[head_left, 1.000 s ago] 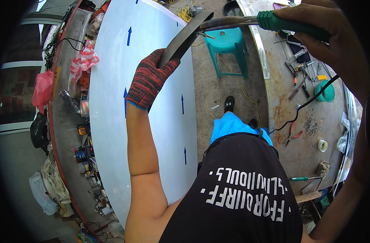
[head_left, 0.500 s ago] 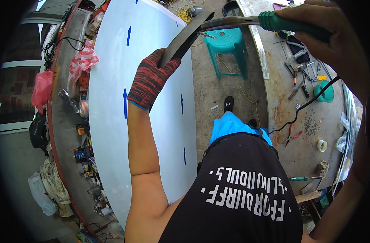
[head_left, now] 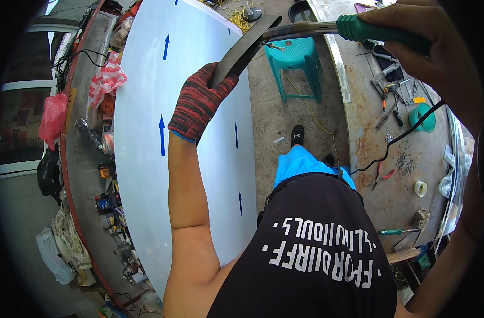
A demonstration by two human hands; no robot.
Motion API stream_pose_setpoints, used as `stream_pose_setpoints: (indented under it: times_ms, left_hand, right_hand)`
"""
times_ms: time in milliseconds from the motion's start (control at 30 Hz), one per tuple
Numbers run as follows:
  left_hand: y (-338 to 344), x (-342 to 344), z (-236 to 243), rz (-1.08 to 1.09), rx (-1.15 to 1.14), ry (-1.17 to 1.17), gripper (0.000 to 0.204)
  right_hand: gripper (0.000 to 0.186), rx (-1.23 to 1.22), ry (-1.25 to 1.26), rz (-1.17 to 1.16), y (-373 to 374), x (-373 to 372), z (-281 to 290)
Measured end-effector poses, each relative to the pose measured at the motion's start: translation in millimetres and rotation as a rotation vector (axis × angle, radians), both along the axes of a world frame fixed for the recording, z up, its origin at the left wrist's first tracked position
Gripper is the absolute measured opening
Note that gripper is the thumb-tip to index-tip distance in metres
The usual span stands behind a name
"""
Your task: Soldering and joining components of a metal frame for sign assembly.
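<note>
My left hand (head_left: 200,104), in a red and black knit glove, grips a long dark metal strip (head_left: 245,52) that slants up to the right. At the upper right my bare right hand (head_left: 430,32) is wrapped round the ribbed green handle of a metal-shafted tool (head_left: 312,28). The shaft reaches left to the strip's upper part; its far end is hidden there, so I cannot tell the tool's kind. A thin screw-like piece (head_left: 275,47) sticks out beside the strip, below the shaft. Both hands are raised above a large pale sheet (head_left: 199,175) with blue arrows.
A teal plastic stool (head_left: 292,63) stands on the concrete floor. On the right, a worktable (head_left: 363,132) carries red-handled pliers (head_left: 380,176), a green screwdriver (head_left: 393,232), a teal bowl (head_left: 423,117), a tape roll (head_left: 420,188) and scattered small parts. Cluttered shelving (head_left: 85,175) runs along the left.
Almost nothing differs. The view has shifted slightly, and my left hand and the strip sit a touch further right in it. Both grips stay the same.
</note>
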State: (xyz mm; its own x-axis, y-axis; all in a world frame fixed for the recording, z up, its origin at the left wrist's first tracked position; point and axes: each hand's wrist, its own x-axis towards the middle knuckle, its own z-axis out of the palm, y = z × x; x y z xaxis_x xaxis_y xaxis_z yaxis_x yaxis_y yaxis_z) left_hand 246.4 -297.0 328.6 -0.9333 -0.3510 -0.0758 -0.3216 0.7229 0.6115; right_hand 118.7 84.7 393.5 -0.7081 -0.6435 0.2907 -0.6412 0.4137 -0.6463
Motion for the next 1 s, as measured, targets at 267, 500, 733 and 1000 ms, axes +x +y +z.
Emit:
stream_pose_setpoints:
  times_ms: [267,500,733,1000]
  left_hand:
    - [-0.5,-0.8,0.9,-0.019,0.003,0.014,0.052]
    - [3.8,-2.9,1.9,0.035,0.085,-0.005,0.049]
    - [1.9,-3.1,-4.7,0.017,0.06,0.027,0.051]
    - [2.4,-5.1,-5.3,0.005,0.049,0.032,0.049]
  right_hand:
    - [0.04,0.013,0.004,0.0,2.4,0.6,2.1]
    - [0.04,0.024,0.006,0.004,2.1,-0.6,3.0]
    - [0.04,0.03,0.014,0.007,2.8,-1.6,5.5]
    - [0.04,0.041,0.027,0.025,0.4,-5.1,9.8]
